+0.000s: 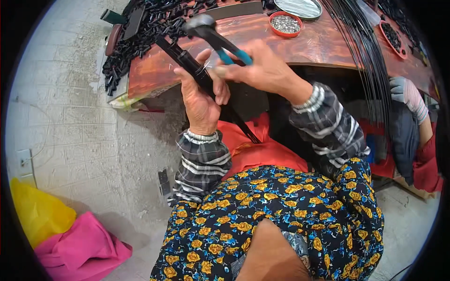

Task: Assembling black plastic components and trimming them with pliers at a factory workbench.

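In front of me my left hand (204,100) is wrapped around a black umbrella frame (187,61), a slim bundle of rods with collars near its upper end. The frame slants from the table's edge down toward my lap, where its lower end meets red cloth (262,147). My right hand (265,70) grips the teal handles of a pair of pliers (214,38). Their metal head, smeared by motion, points up and left above the frame. A thin pale wire or thread shows at the collar near my left fingers.
Small black plastic parts (117,70) heap on the reddish table (154,70). Red bowls hold silver bits (285,25) and black pieces (393,37). Long black rods (368,61) hang over the edge at right, near another person's gloved hand (407,91). Yellow (40,210) and pink bags (84,246) lie lower left.
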A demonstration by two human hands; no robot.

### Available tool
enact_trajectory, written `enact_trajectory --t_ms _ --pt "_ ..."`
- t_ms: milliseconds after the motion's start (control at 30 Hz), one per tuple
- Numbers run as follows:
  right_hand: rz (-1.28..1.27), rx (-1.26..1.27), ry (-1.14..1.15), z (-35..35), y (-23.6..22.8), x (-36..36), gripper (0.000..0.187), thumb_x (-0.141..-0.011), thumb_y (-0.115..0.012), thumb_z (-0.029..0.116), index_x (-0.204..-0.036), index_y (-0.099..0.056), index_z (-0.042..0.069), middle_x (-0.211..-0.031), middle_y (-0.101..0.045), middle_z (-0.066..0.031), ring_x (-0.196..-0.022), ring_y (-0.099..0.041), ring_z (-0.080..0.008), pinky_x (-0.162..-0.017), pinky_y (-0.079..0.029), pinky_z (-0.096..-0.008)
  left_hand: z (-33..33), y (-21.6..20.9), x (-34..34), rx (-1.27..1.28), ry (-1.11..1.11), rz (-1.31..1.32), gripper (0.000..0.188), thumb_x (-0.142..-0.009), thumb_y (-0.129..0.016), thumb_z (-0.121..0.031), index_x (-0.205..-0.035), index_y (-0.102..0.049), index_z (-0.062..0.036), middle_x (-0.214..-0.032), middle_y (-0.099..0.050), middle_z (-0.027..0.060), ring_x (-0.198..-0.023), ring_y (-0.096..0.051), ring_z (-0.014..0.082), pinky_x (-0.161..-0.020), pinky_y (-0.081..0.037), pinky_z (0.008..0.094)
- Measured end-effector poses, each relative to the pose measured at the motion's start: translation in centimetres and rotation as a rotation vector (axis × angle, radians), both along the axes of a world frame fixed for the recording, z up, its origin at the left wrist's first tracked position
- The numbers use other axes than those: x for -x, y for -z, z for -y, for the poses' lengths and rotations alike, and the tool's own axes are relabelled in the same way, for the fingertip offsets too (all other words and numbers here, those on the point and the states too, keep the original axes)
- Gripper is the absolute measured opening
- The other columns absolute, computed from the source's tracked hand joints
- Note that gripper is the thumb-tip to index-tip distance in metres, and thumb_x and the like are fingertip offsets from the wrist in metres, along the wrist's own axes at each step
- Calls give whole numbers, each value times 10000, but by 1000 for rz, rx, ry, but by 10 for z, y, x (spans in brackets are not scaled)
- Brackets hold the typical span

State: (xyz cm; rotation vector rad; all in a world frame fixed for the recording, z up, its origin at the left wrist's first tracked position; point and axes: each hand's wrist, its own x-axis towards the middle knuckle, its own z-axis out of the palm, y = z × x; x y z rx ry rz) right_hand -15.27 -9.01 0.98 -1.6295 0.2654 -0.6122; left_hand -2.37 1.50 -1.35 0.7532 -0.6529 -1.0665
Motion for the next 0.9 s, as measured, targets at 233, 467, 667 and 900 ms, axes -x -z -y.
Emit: enact_trajectory --t_ms 233,467,667,900 --pt "-294 810 264 -6 20 45 433 -729 -623 -17 -1154 -562 40 -851 -630 -183 -741 -601 -362 -664 -477 -418 -4 0 -8 9 -25 6 778 -881 -346 -691 -1279 -455 -30 -523 -429 6 -409 -380 112 -391 -320 254" --pt "-464 1045 396 -12 7 28 622 -672 -564 -97 -1268 -437 29 -1061 -486 -189 -955 -475 -372 -812 -449 -422 -7 1 -5 -16 -33 -13 771 -883 -360 -691 -1246 -501 -26 -530 -433 6 -419 -385 97 -397 -320 238" --pt "-385 1142 517 -11 7 23 651 -650 -533 -127 -1276 -438 24 -1032 -486 -185 -949 -462 -366 -830 -432 -422 -6 0 -5 -16 -52 -9 761 -887 -369 -681 -1231 -513 -17 -530 -435 8 -423 -390 93 -391 -317 234" --pt "-408 1053 663 -34 23 12 586 -631 -553 -101 -1196 -475 36 -937 -469 -175 -893 -460 -367 -779 -441 -424 -5 0 -6 -67 -129 67 764 -876 -346 -702 -1220 -509 -40 -523 -410 -6 -385 -351 103 -379 -308 253"
